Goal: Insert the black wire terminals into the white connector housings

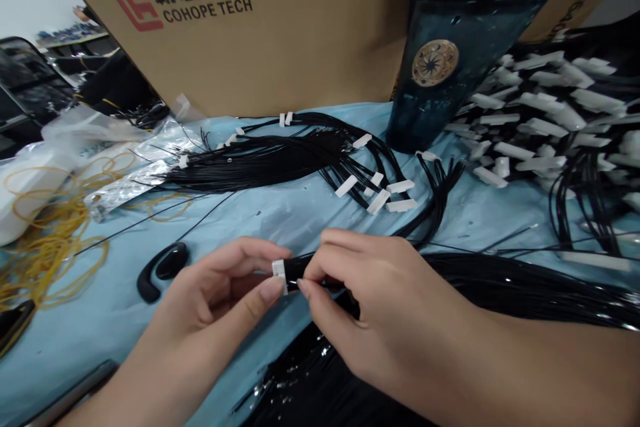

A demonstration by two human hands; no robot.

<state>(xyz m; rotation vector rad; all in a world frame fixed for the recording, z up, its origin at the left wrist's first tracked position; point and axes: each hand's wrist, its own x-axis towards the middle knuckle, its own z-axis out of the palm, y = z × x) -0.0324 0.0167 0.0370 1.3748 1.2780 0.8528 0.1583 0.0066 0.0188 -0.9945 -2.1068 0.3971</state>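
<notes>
Between finger and thumb, my left hand [225,293] pinches a small white connector [279,273] by its edges. Black wires [296,271] run from the connector's right side. Just beside it, my right hand [370,280] has its thumb and forefinger closed on these wires; its other fingers curl out of sight. Below and to the right of my hands lies a large bundle of loose black wires [330,373] with shiny ends. Behind them rests another bundle of black cables [260,160], with several white connectors [379,201] at its right end.
A cardboard box [280,47] stands at the back, beside a dark blue container [435,80]. White-ended cables [545,113] pile up at right. Yellow rubber bands [55,247] and an earphone [163,270] lie left on the blue sheet [235,220].
</notes>
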